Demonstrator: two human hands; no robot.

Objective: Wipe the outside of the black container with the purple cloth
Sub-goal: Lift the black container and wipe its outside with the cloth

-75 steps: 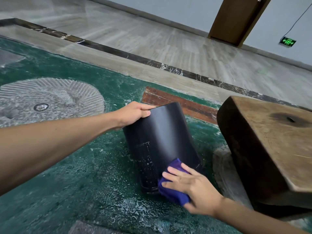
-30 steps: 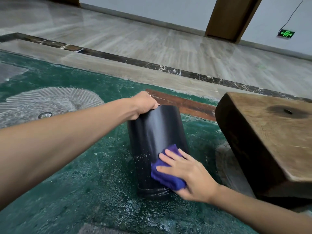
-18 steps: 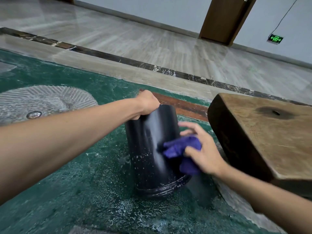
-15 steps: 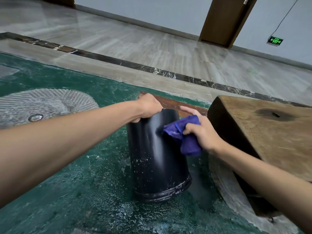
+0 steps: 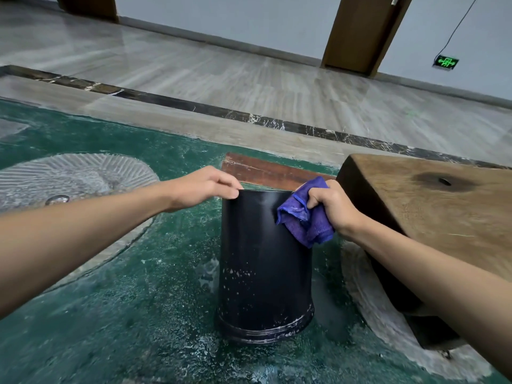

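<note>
2 bare hands at work on 1 black container (image 5: 264, 261), upright on the green floor (image 5: 144, 309), just left of a wooden block (image 5: 443, 214). Left hand (image 5: 203, 188) at the container's top left edge, fingers curled, fingertips pinching the rim. Right hand (image 5: 331, 205) at the top right edge, grip closed round a bunched purple cloth (image 5: 303, 217), fingers curled tight into it. Cloth pressed against the upper right of the container's outer wall, part of it hanging below the fist, 1 corner poking up above the rim. White specks and streaks scattered over the lower half of the container and along its ridged base. Floor around the base wet-looking and flecked with white. Round grey ribbed disc (image 5: 74, 176) set into the floor well to the left. Reddish-brown strip (image 5: 263, 171) just behind the container. Pale tiled floor (image 5: 249, 76) further back, edged by a dark marble band (image 5: 194, 106). Green lit sign (image 5: 445, 62) low on the far wall.
</note>
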